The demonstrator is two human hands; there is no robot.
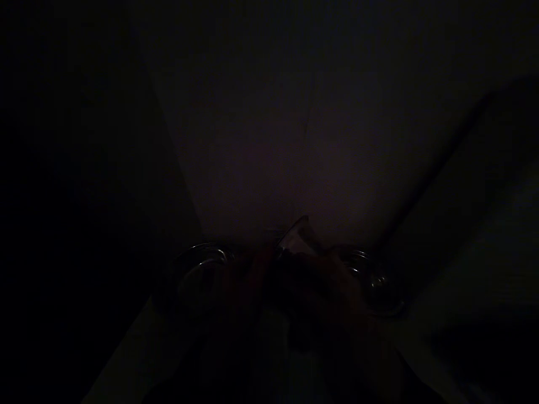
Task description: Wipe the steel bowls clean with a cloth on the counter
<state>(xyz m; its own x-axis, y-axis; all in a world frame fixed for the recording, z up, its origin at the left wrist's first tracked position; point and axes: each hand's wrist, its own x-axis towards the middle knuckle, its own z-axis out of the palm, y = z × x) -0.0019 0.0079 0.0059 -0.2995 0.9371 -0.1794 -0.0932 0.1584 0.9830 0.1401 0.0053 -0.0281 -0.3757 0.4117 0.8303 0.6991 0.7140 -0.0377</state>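
Note:
The picture is almost black, and only faint outlines show. Low in the middle, my left hand (242, 278) and my right hand (341, 280) come close together around a dark object with a pale, pointed end (298, 238). Both hands look closed on it, though the single fingers are hardly visible. Its kind cannot be made out. Beside my left hand is a shiny, round-rimmed metal vessel, like a bowl (197, 272). A second shiny round vessel (383, 289) stands beside my right hand, which partly covers it.
Beyond the hands a dim, pale surface (261, 163) with a thin dark line rises or stretches away. A dark slanting edge (438, 168) runs along the right. The far left and lower right are too dark to read.

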